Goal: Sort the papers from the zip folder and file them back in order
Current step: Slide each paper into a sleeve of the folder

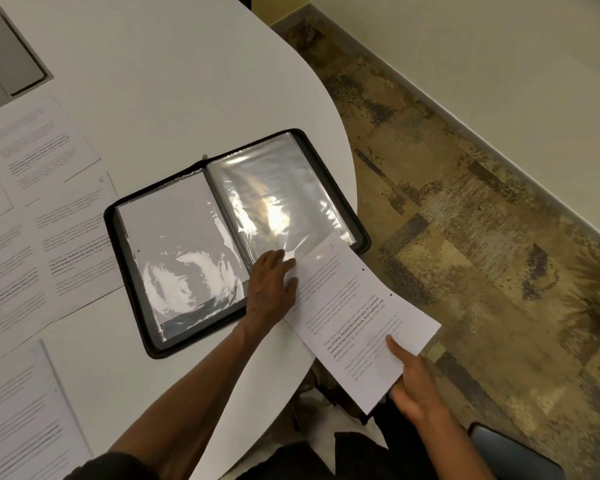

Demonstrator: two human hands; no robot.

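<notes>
Black zip folder (136, 289) lies open flat on white table (153, 81), near the table's curved right edge. Both halves show clear plastic sleeves. Left sleeve (181, 258) has a blank-looking white sheet inside; right sleeve (274, 195) is shiny w/ glare, looks see-through at the top.

Right hand (413, 386) holds a printed sheet (357, 317) by its near corner, thumb on top, fingers curled underneath. Sheet hangs partly off the table edge, over the floor, w/ its far end reaching the bottom of the right sleeve. Whether that end is already inside the sleeve or just on top: can't tell. Text on the sheet has some bold lines; two small dark dots near its right edge.

Left hand (271, 289) rests at the bottom of the right sleeve, touching the sheet's left edge. Fingers bent down onto the plastic and paper; can't tell if they pinch the sleeve or just press it.

More printed papers (49, 220) are spread out flat on the left part of the table, several overlapping, approx. in rows, just beside the folder's left edge. Grey recessed panel (7, 53) sits in the table top-left. Patterned brown floor (465, 202) on the right; dark phone-like object (510, 452) bottom right.
</notes>
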